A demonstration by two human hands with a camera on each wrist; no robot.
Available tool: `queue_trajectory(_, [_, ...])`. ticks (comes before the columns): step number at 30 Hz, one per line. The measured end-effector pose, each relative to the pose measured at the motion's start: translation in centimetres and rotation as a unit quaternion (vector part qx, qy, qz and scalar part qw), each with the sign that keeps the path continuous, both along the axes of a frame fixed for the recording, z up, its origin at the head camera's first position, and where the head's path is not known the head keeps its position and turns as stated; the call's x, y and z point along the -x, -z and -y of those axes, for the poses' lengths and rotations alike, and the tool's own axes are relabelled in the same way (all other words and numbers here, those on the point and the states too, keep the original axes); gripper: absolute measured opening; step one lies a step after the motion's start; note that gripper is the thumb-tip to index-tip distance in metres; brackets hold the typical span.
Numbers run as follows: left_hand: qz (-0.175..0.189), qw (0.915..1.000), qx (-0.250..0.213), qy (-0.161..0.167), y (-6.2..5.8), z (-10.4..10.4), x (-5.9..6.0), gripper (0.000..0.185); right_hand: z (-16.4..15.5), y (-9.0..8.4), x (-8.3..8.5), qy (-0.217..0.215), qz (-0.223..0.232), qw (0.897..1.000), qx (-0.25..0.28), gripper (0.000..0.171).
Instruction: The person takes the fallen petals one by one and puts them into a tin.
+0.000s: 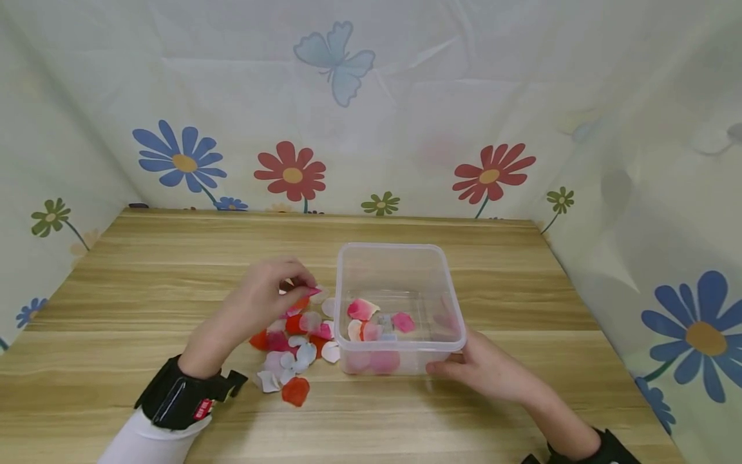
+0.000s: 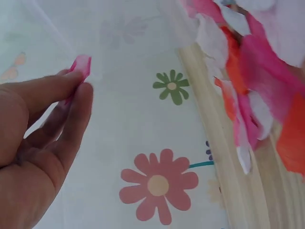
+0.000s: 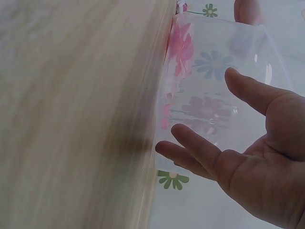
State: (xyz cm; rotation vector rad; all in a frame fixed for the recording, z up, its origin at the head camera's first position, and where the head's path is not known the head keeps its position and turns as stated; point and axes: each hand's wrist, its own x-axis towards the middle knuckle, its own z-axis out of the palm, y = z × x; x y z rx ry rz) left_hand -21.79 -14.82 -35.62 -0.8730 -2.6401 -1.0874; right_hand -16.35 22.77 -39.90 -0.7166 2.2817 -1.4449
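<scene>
My left hand (image 1: 263,298) pinches a pink petal (image 1: 313,291) just left of the clear container (image 1: 400,308), which my right hand (image 1: 484,368) steadies with relaxed fingers.

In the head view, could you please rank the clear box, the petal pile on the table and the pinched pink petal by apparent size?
Largest to smallest:
1. Clear box
2. Petal pile
3. Pink petal, pinched by the left hand

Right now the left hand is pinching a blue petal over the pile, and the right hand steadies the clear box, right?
Not quite. The petal pinched by the left hand is pink, not blue, as the left wrist view shows. The rest holds: the hand is over the pile, and the right hand steadies the clear box.
</scene>
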Motion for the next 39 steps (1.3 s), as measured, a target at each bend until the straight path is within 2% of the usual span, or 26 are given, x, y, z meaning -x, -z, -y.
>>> queue_trajectory(4, [-0.057, 0.997, -0.048, -0.02, -0.7, -0.6, 0.0, 0.017, 0.0, 0.0, 0.0, 0.0, 0.0, 1.0, 0.0, 0.082])
queue_trajectory(8, [-0.083, 0.9937, -0.072, -0.021, -1.3, -1.3, 0.0, 0.017, 0.0, 0.0, 0.1, 0.001, 0.003, 1.0, 0.0, 0.081])
queue_trajectory(16, [-0.081, 0.9925, -0.092, 0.0, -2.2, -2.8, -0.2, 0.016, 0.0, 0.0, 0.1, 0.0, 0.0, 1.0, 0.003, 0.08])
queue_trajectory(22, [-0.076, 0.9914, -0.103, 0.029, -2.4, -4.0, -0.3, 0.017, 0.0, 0.0, 0.0, 0.0, -0.002, 1.0, 0.0, 0.078])
queue_trajectory(28, [-0.066, 0.9897, -0.112, 0.06, -2.4, -5.0, -0.4, 0.019, 0.1, -0.1, 0.0, 0.004, 0.005, 1.0, -0.004, 0.077])
queue_trajectory(36, [-0.057, 0.9875, -0.101, 0.106, -2.1, -6.2, -0.6, 0.017, 0.1, -0.1, 0.0, 0.006, -0.003, 1.0, -0.013, 0.075])
queue_trajectory(39, [-0.056, 0.9877, -0.093, 0.113, -1.9, -6.4, -0.6, 0.019, 0.0, -0.1, 0.0, 0.006, -0.006, 1.0, -0.013, 0.075])
